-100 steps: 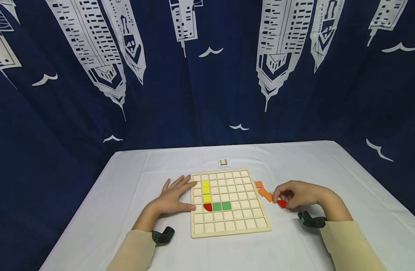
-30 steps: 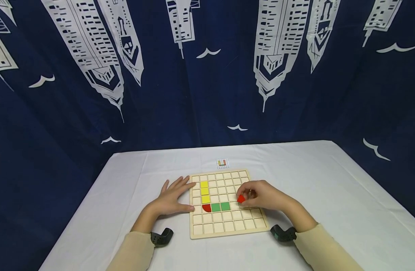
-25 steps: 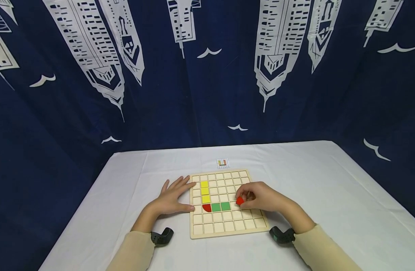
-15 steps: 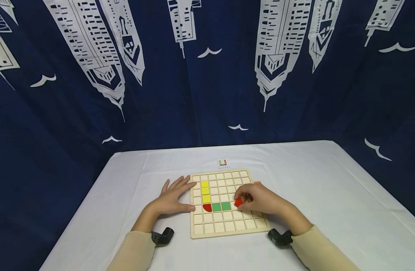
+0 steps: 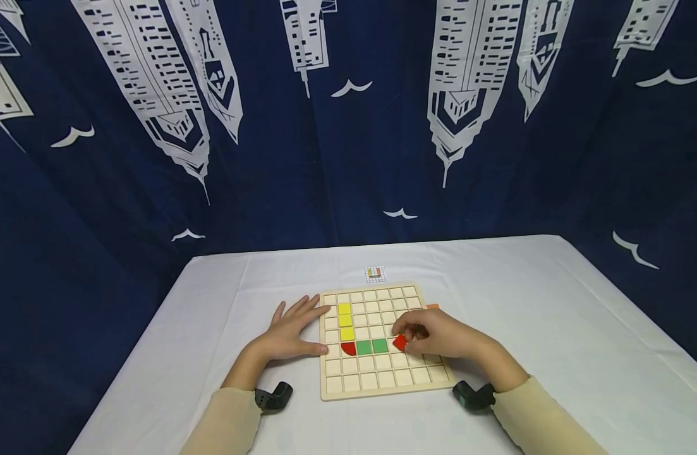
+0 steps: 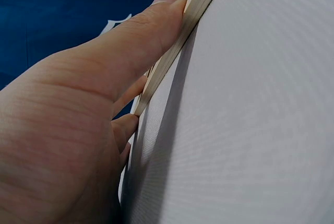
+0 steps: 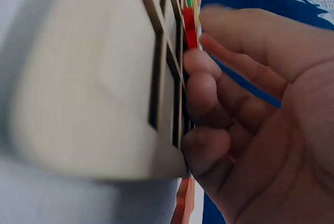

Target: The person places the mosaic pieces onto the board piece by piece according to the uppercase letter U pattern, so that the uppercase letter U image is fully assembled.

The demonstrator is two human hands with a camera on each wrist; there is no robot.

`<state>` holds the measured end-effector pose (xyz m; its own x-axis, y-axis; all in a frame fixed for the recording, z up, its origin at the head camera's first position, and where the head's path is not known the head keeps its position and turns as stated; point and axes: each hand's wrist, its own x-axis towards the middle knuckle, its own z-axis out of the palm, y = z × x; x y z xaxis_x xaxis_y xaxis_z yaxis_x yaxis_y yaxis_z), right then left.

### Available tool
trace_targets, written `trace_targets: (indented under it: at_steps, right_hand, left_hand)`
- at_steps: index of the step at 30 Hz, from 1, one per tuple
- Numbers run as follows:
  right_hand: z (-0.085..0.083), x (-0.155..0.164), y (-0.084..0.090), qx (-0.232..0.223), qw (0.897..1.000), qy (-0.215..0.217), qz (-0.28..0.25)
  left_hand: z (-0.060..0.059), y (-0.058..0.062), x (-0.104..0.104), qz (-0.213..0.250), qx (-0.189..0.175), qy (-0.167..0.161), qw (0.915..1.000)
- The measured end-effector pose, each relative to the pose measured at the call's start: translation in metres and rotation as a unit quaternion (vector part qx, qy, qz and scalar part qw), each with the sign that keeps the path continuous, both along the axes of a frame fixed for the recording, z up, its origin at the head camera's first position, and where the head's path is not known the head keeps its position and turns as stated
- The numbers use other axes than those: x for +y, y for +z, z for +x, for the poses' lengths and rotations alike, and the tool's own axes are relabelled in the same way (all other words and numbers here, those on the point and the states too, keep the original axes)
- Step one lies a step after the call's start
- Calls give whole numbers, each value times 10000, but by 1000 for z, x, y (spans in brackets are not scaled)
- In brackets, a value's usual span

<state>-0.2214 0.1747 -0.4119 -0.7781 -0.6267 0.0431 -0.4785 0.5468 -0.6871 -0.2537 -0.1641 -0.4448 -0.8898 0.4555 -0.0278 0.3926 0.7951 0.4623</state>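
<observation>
Right hand [image 5: 439, 337]: grip pinched on red tile [image 5: 400, 342], apparently seated right of green tiles [image 5: 373, 346]. Left hand [image 5: 288, 328]: fingers flat, touching wooden grid board [image 5: 382, 385] left edge, on worktop [image 5: 553, 303].

The right hand [image 5: 439, 335] hides most of the orange pieces [image 5: 433, 306].
</observation>
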Motion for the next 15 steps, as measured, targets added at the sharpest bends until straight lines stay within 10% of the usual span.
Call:
trace_targets:
  at_steps: [15]
  right_hand:
    - [0,-5,-5,701,9973,-111,178]
  left_hand:
    - [-1,-1,1,-65,-5,45,10000]
